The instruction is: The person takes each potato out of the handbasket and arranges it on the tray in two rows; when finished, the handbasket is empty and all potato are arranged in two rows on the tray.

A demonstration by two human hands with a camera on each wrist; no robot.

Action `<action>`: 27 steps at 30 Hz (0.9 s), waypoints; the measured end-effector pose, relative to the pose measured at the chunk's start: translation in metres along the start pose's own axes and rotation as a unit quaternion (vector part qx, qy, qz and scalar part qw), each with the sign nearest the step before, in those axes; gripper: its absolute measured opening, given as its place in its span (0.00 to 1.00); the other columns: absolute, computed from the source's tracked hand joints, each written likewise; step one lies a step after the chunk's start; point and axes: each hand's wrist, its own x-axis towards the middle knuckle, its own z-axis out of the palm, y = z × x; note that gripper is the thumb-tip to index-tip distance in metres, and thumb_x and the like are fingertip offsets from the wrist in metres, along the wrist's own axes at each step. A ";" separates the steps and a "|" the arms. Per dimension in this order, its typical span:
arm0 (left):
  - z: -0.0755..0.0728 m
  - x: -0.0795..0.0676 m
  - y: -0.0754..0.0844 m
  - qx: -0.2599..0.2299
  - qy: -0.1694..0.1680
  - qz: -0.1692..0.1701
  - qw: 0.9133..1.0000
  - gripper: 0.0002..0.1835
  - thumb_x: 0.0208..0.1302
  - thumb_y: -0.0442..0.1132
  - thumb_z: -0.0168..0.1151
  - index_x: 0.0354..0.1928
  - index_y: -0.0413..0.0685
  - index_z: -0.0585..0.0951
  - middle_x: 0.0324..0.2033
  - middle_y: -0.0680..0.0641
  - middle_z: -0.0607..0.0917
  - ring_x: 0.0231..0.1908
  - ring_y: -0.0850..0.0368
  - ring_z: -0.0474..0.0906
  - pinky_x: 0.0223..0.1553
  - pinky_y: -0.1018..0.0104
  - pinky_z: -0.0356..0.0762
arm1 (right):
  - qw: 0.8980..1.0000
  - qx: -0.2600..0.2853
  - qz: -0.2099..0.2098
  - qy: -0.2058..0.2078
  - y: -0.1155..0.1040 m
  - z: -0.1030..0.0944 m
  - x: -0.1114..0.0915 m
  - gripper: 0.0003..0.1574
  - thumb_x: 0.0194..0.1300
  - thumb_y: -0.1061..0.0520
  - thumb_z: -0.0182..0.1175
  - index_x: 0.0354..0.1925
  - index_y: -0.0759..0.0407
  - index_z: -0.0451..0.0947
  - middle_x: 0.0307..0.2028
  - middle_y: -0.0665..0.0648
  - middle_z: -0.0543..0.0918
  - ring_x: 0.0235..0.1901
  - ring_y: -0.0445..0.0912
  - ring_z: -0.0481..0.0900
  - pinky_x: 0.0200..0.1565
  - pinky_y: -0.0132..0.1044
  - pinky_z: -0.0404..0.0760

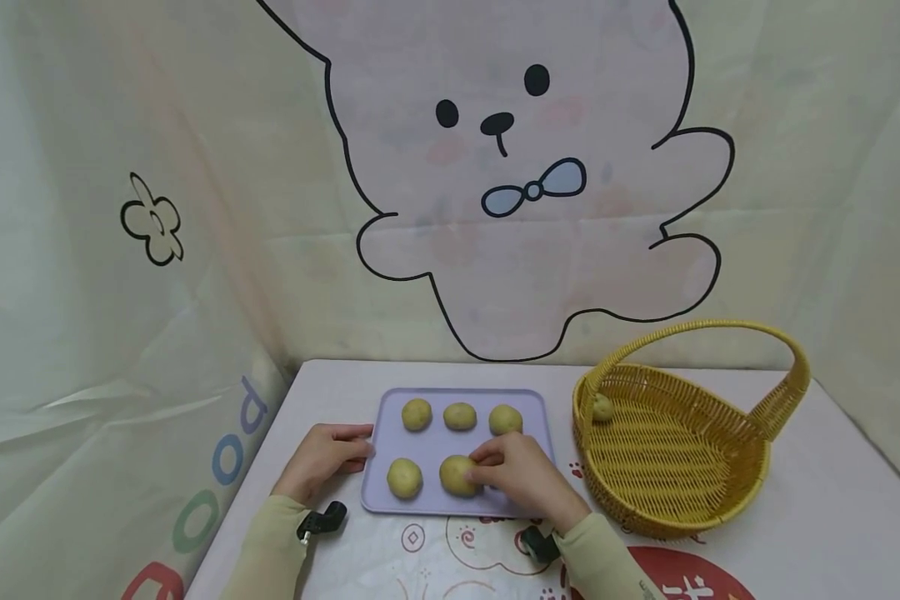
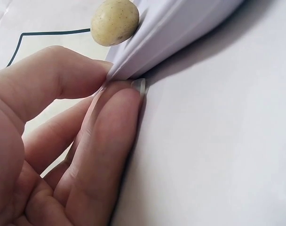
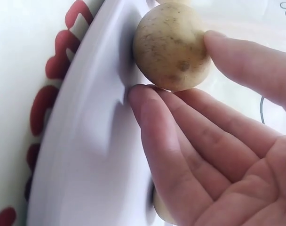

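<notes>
A lavender tray (image 1: 375, 500) lies on the table with several round yellowish potatoes in two rows. My left hand (image 1: 328, 457) pinches the tray's left rim between thumb and fingers, as the left wrist view shows closely. At the front middle of the tray, my right hand (image 1: 521, 477) holds a potato (image 1: 457, 475) by its right side. In the right wrist view, the thumb touches one side of this potato (image 3: 171, 47) and fingertips meet it from below. Another potato (image 3: 162, 209) is mostly hidden behind those fingers. Beside the left hand sits a front-left potato (image 1: 404, 478).
To the right stands a yellow woven basket (image 1: 667, 517) with a tall handle; a small potato (image 1: 603, 408) lies inside at its left. The white tablecloth (image 1: 810, 500) bears red prints. A printed curtain (image 1: 307, 292) hangs behind the table and along its left.
</notes>
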 end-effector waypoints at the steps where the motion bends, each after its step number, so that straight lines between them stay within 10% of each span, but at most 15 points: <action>1: 0.000 0.001 0.000 0.000 0.000 0.000 1.000 0.24 0.60 0.33 0.77 0.60 0.40 0.89 0.47 0.43 0.93 0.38 0.59 0.88 0.40 0.69 0.90 | 1.000 -0.001 0.001 0.003 0.000 0.000 0.000 0.20 0.64 0.50 0.78 0.50 0.59 0.91 0.41 0.54 0.94 0.40 0.41 0.90 0.41 0.37 0.88; 27: -0.002 0.000 0.003 0.017 -0.004 0.003 1.000 0.26 0.60 0.34 0.77 0.62 0.40 0.88 0.50 0.42 0.92 0.39 0.59 0.89 0.42 0.67 0.91 | 1.000 -0.012 0.014 0.025 -0.002 0.004 0.002 0.24 0.54 0.49 0.85 0.46 0.59 0.91 0.34 0.49 0.93 0.38 0.40 0.88 0.49 0.44 0.88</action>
